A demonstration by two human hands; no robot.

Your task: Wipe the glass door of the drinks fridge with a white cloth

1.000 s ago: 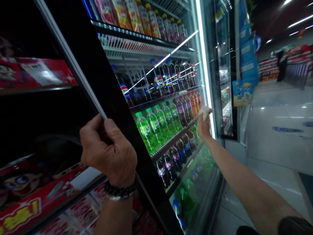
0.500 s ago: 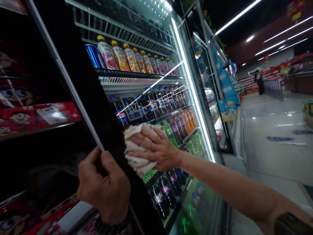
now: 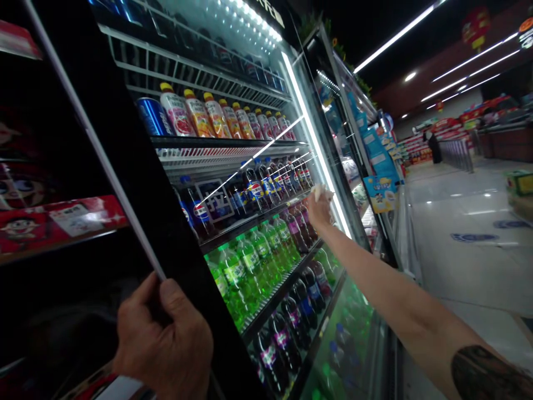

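Observation:
My left hand (image 3: 164, 341) grips the near black edge of a tall drinks fridge (image 3: 137, 166), thumb and fingers wrapped round its white trim. My right arm reaches far along the glass door (image 3: 300, 166). At its end my right hand (image 3: 318, 210) presses a pale cloth (image 3: 321, 191) against the glass next to the bright vertical light strip (image 3: 316, 150). Behind the glass stand rows of green bottles (image 3: 250, 261), dark cola bottles (image 3: 258, 191) and juice bottles (image 3: 216, 116).
A dark shelf with red cartoon boxes (image 3: 54, 219) is on my left. More fridges with blue signs (image 3: 377, 166) run on to the right. A shiny tiled aisle (image 3: 466, 239) opens at right, with a person (image 3: 433, 145) far off.
My right hand swept the cloth from the near part of the glass back out to the far side by the light strip. The view tilted up a little; my left hand kept its grip.

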